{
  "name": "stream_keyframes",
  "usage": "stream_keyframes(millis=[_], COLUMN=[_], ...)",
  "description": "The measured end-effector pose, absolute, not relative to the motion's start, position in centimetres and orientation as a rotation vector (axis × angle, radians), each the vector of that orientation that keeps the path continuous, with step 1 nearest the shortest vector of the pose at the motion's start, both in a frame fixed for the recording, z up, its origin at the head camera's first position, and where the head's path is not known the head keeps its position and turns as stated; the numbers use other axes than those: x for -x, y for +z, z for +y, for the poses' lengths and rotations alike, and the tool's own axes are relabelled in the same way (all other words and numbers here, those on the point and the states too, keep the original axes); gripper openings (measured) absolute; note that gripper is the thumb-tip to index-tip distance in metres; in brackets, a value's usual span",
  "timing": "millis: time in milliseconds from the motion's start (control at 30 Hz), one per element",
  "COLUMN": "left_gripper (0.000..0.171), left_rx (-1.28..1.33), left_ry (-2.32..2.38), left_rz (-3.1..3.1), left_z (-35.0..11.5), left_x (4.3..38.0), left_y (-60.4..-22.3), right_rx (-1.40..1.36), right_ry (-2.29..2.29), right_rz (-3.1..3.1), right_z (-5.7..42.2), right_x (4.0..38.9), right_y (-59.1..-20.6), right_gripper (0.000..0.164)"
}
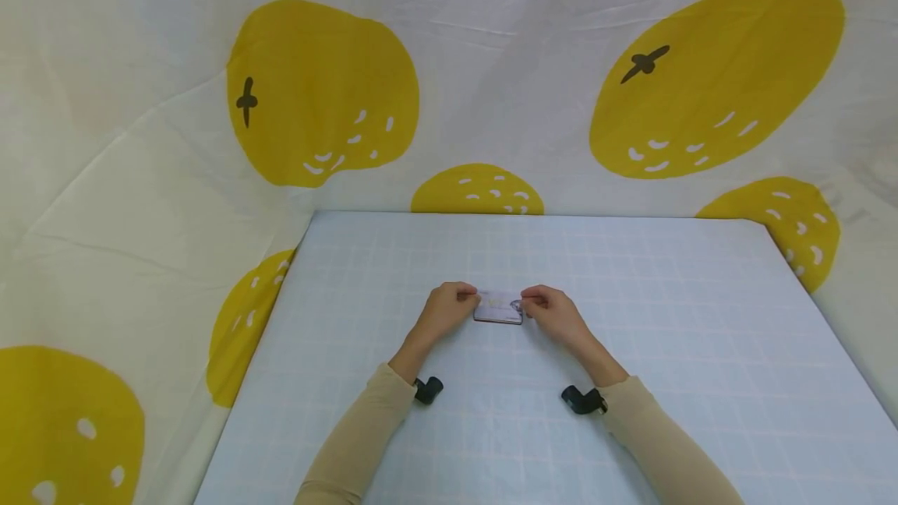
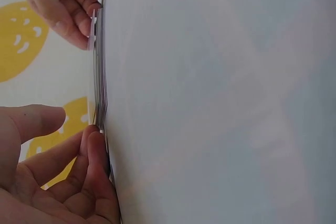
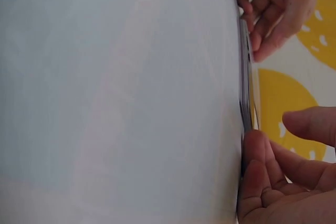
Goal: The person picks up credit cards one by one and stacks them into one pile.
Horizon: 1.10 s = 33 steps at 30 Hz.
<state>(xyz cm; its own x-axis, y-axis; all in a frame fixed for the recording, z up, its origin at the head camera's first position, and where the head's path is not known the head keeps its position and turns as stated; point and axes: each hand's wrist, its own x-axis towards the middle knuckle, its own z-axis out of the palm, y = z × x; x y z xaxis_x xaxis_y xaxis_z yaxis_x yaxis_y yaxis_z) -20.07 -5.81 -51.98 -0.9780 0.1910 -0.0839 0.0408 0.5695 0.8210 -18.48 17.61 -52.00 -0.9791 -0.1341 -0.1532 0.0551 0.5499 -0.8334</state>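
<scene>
A small stack of flat rectangular cards (image 1: pixel 499 309) lies on the table, its top pale lilac with a dark print near the right end. My left hand (image 1: pixel 445 310) holds its left end with curled fingertips, and my right hand (image 1: pixel 559 316) holds the right end likewise. From the left wrist, the layered edges of the stack (image 2: pixel 102 72) show, with one thin sheet slightly apart on top. Left thumb (image 2: pixel 44 120) stands off the stack in that view. The right thumb (image 3: pixel 310 123) also appears raised in the right wrist view, while curled fingers (image 3: pixel 255 148) touch the near end.
A pale blue checked cloth (image 1: pixel 491 427) covers the table (image 1: pixel 337 248). White fabric with yellow fruit prints (image 1: pixel 323 92) hangs behind and at the sides. Black wrist cameras (image 1: pixel 429 390) sit at both beige sleeves (image 1: pixel 365 435).
</scene>
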Motion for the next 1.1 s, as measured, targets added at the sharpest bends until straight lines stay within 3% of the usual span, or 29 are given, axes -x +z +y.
stream_keyframes(millis=[1100], left_gripper=[0.028], left_rx=[-0.196], left_ry=[1.362], left_rz=[2.635], left_z=[-5.65], left_x=[19.44], left_y=[-52.54], right_rx=[0.042], right_ry=[-1.347], right_rz=[2.601], right_z=[17.61], right_x=[18.27], right_y=[-52.53], right_gripper=[0.034])
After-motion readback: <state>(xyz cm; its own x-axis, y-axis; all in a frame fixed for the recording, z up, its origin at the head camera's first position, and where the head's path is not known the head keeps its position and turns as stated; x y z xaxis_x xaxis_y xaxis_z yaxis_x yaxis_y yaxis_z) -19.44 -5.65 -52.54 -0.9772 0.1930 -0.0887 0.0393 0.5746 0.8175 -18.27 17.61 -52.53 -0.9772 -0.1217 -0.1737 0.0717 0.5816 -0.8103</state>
